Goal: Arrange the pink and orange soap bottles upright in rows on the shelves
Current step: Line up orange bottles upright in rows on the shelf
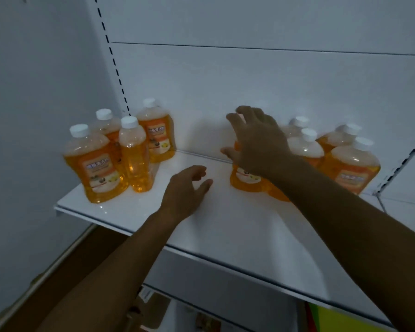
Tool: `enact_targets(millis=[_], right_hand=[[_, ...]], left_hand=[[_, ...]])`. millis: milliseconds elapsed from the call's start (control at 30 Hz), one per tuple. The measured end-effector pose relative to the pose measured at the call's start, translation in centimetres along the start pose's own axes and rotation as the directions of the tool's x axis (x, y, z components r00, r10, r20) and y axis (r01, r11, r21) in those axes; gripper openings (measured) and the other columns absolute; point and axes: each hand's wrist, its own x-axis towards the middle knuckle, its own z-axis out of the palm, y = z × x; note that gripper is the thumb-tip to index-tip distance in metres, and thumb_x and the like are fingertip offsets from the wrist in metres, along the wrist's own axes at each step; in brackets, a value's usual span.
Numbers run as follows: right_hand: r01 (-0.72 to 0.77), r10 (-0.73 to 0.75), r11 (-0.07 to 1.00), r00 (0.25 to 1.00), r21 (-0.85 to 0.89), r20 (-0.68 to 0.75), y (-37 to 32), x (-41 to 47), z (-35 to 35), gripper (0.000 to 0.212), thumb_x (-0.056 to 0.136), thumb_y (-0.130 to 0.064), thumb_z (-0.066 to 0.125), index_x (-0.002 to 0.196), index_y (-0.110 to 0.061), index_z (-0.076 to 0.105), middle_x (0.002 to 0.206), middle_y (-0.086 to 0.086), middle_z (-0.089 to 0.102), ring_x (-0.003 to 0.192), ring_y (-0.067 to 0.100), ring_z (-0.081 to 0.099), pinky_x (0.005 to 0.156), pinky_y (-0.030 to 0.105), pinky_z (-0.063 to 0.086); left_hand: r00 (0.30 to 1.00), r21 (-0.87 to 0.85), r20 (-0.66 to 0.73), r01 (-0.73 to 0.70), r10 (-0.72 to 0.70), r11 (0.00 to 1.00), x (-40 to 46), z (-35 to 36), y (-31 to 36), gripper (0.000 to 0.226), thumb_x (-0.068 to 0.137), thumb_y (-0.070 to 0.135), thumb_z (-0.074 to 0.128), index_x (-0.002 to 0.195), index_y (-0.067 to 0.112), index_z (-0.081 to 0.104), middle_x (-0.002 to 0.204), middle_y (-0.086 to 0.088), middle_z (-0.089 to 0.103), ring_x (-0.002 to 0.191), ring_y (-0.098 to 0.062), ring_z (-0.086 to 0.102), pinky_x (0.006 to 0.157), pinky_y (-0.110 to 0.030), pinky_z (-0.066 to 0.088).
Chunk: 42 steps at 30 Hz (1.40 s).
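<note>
From my head camera I look down on a white shelf (134, 212) set against a white back panel (249, 80). My left hand (185, 188) hovers over the bare middle of the shelf, its grip loose, fingers gently curled with the thumb apart, and it has hold of nothing. My right hand (256, 142) reaches farther in, toward twelve o'clock, its grip spread wide with the fingers fanned out in front of an orange soap bottle (244, 180); I cannot tell whether the palm or thumb touches that bottle, since my hand covers its upper half, and nothing shows the fingers closed around it. At about ten o'clock from my left hand a cluster of four orange bottles stands upright with white caps: a front bottle (96, 168) nearest the shelf edge, a narrow bottle (134, 154) just beside it, one (107, 127) behind them and one (157, 137) by the back panel. At two o'clock, past my right forearm, more orange bottles stand close together, among them a labelled bottle (352, 168) at the front and a capped bottle (306, 147) behind my wrist. Below the shelf edge, at five o'clock, a patch of yellow and green packaging (331, 319) shows.
</note>
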Motion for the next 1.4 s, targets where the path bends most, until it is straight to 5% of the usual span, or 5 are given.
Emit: enact_targets(millis=[267,600,1033,1133,1400], right_hand=[[-0.02,-0.052,0.744,0.995,0.668,0.088,-9.7,3.5,3.3,0.062,0.087,-0.032,0.068,0.139,-0.016,0.039,0.131,0.008,0.051,0.115,0.022,0.052,0.087,0.029,0.042],[-0.115,-0.166,0.467,0.963,0.877,0.214,-15.1,9.0,4.7,0.08,0.083,-0.03,0.073,0.147,-0.024,0.026,0.144,0.003,0.04,0.123,0.015,0.042,0.096,0.039,0.047],[-0.281,0.114,0.509,0.959,0.813,0.26,-11.0,7.8,3.1,0.044,0.076,-0.027,0.078,0.11,-0.018,0.052,0.103,0.003,0.058,0.094,0.023,0.062,0.075,0.041,0.06],[-0.345,0.116,0.468,0.937,0.813,0.331,-9.2,7.2,0.7,0.031,0.085,-0.035,0.07,0.106,-0.015,0.06,0.103,0.003,0.062,0.093,0.017,0.063,0.074,0.035,0.06],[-0.148,0.017,0.805,0.974,0.574,0.227,-4.1,6.4,-1.9,0.046,0.094,-0.027,0.06,0.136,-0.017,0.045,0.136,0.004,0.05,0.119,0.019,0.051,0.085,0.025,0.042]], left_hand=[[0.974,-0.118,-0.179,0.12,-0.14,0.986,-4.2,-5.9,-4.3,0.015,0.091,0.024,0.063,0.103,0.017,0.069,0.093,0.008,0.068,0.085,0.003,0.059,0.069,-0.007,0.043],[0.939,-0.176,-0.14,0.289,-0.314,0.941,-5.9,-9.6,-7.1,0.038,0.09,0.031,0.064,0.125,0.028,0.048,0.113,0.016,0.052,0.1,-0.004,0.052,0.073,-0.009,0.039],[0.966,-0.056,-0.189,0.169,-0.177,0.984,-1.1,-5.8,-6.7,0.075,0.077,0.043,0.076,0.138,0.017,0.041,0.135,-0.006,0.05,0.118,-0.024,0.051,0.093,-0.044,0.049],[0.988,-0.324,-0.056,0.119,-0.145,0.939,-0.2,-4.9,-6.0,0.057,0.082,0.029,0.075,0.132,0.018,0.05,0.127,0.0,0.058,0.11,-0.02,0.059,0.087,-0.037,0.054],[0.976,-0.722,0.179,0.215,-0.123,0.658,1.2,-4.1,-3.5,0.054,0.086,0.001,0.065,0.132,0.023,0.047,0.124,-0.002,0.063,0.113,-0.02,0.063,0.089,-0.039,0.056]])
